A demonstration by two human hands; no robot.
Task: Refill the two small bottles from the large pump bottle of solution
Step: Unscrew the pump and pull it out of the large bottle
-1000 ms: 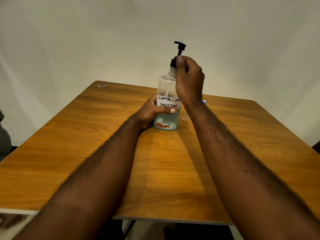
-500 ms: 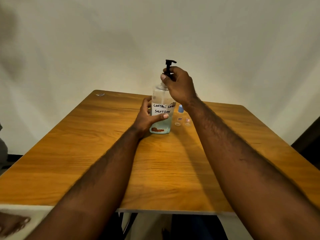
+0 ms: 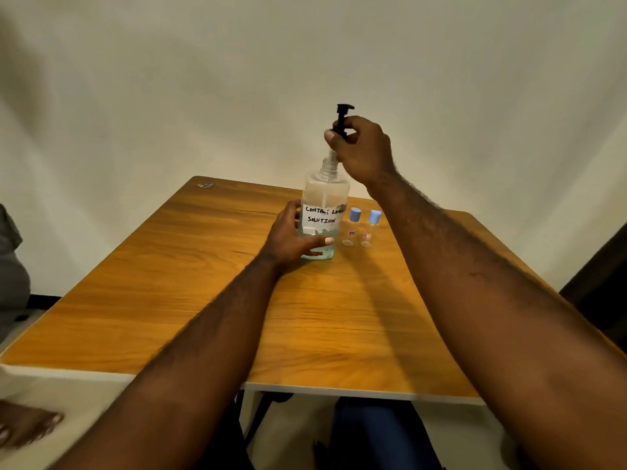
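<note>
the large pump bottle [image 3: 325,195] stands upright on the wooden desk [image 3: 169,283], a little past the middle and towards the far edge. it is clear plastic, with pale blue liquid showing in its lower part and a white handwritten label [image 3: 322,215] reading "contact lens solution", the last letters cut off by the curve.

the left hand [image 3: 288,239] has its grip wrapped round the lower body of the bottle from the left. the thumb lies across the front just under the label, and the fingers curl behind, out of sight.

the right hand [image 3: 364,150] is above the bottle. its grip is closed in a pinch of thumb and fingertips on the black pump head [image 3: 343,113], around its collar, with the nozzle sticking up above the knuckles. the collar is off the threaded neck [image 3: 329,166] and held just above it. a pale tube runs down from the hand into the open neck.

two small bottles stand upright just right of the large one, close together but not touching it. the left small bottle [image 3: 353,227] and the right small bottle [image 3: 370,228] are both clear, each with a light blue cap on and a small red-edged label too small to read. how full they are cannot be told.

a small pale scrap [image 3: 204,185] lies near the far left corner of the desk. a plain light wall [image 3: 203,79] rises behind it. the person's blue-clad legs [image 3: 380,432] show under the near edge, and a bare foot [image 3: 23,424] rests on the floor at the lower left.
</note>
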